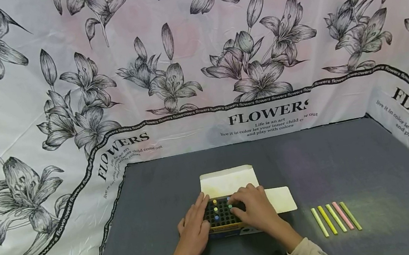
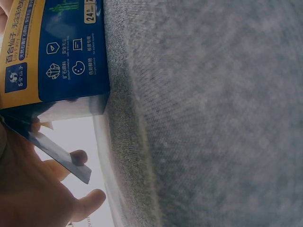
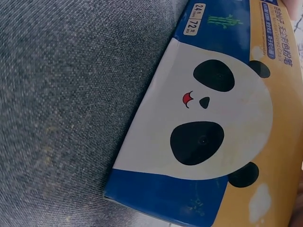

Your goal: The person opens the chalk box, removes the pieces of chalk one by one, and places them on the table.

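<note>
A chalk box [image 1: 222, 229] with a panda printed on its front stands with its lid flaps up. Inside it is a black grid of holes [image 1: 225, 220], with several coloured chalk ends showing, among them a blue chalk [image 1: 217, 218] and a yellow chalk [image 1: 215, 201]. My left hand [image 1: 194, 229] rests along the box's left side, fingers fairly straight; in the left wrist view they lie beside a side flap [image 2: 61, 153]. Over the right part of the grid, my right hand [image 1: 255, 207] pinches a green chalk [image 1: 230, 206] between thumb and finger. The right wrist view shows the panda front [image 3: 227, 113], not the fingertips.
Several chalk sticks lie in a row to the right of the box, including a pink chalk [image 1: 343, 215] and a yellow chalk [image 1: 327, 220]. A grey cloth [image 1: 158, 190] covers the table. Behind and beside it hangs a flower-printed sheet [image 1: 188, 80].
</note>
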`<control>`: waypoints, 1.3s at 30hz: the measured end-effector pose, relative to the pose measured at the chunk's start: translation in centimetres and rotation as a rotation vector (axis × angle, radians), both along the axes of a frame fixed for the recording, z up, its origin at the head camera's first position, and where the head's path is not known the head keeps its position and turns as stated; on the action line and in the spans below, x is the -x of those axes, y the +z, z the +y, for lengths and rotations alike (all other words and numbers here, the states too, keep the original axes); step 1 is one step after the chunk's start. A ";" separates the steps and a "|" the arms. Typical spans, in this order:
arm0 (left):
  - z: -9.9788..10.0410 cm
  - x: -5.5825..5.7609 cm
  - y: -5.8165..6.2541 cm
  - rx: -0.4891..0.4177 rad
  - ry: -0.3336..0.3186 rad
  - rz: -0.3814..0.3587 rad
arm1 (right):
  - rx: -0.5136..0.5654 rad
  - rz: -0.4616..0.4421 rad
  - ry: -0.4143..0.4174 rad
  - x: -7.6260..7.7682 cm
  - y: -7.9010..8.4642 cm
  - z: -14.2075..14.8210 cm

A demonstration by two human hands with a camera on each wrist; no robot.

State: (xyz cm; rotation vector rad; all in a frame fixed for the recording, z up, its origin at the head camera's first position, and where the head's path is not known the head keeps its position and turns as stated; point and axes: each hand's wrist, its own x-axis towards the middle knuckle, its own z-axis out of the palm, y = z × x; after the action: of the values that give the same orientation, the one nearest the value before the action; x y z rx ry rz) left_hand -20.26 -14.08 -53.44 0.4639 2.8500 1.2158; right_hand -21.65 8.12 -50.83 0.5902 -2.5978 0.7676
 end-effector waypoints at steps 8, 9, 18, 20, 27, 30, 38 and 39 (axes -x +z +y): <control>0.0 0.1 0.0 -0.002 -0.003 -0.001 | 0.056 -0.029 0.028 0.0 0.2 0.4; 0.0 0.1 0.1 -0.004 -0.002 0.000 | 0.065 -0.031 0.033 0.1 0.2 0.4; 0.1 0.1 0.1 0.001 0.002 0.006 | 0.159 -0.061 0.071 0.2 0.5 0.6; 0.1 0.1 0.1 0.000 0.001 0.006 | 0.201 -0.065 0.091 0.2 0.6 0.7; 0.1 0.2 0.1 0.001 -0.001 -0.013 | 0.310 -0.084 0.157 0.1 0.8 1.0; 0.1 0.1 0.1 0.000 0.001 -0.014 | 0.335 -0.094 0.175 0.1 0.7 1.1; 0.1 0.0 0.1 -0.005 0.002 -0.006 | 0.405 -0.027 0.212 0.3 0.8 1.2; 0.1 0.0 0.1 -0.005 0.001 -0.005 | 0.410 -0.017 0.208 0.3 0.8 1.2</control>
State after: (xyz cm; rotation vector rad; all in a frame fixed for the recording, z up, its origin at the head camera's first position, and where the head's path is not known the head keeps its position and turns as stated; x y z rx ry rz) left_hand -20.30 -13.98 -53.36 0.4597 2.8441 1.2235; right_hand -21.97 9.31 -50.03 0.7304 -2.3148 1.3318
